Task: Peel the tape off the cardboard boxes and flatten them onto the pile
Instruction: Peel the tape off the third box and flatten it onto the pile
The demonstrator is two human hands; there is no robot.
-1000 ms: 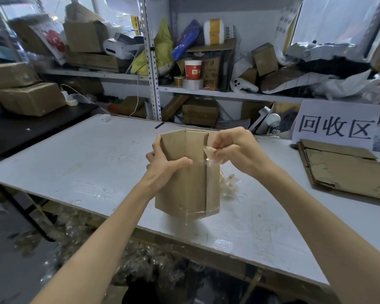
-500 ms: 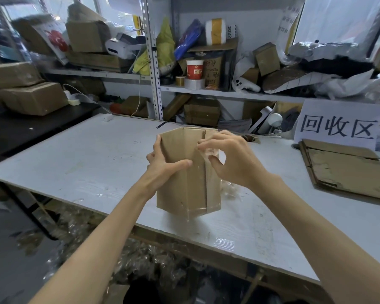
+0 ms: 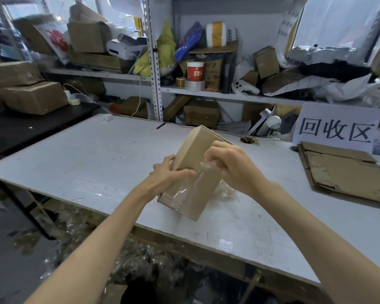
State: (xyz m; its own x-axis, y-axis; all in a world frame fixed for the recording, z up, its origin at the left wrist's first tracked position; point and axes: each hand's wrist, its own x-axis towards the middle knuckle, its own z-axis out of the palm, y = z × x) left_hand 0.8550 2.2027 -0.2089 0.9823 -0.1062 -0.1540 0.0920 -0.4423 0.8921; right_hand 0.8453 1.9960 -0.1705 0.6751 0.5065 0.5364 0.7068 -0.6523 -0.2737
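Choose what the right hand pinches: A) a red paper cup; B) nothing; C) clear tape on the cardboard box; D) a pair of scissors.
C: the right hand pinches the clear tape at the seam of the cardboard box, which the left hand grips.

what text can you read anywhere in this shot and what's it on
"回收区": white paper sign, far right.
"2022": white spine beside the yellow-banded roll.
"W": red paper cup; its small print is unreadable.
Handwriting on the cardboard behind that cup: too blurred.
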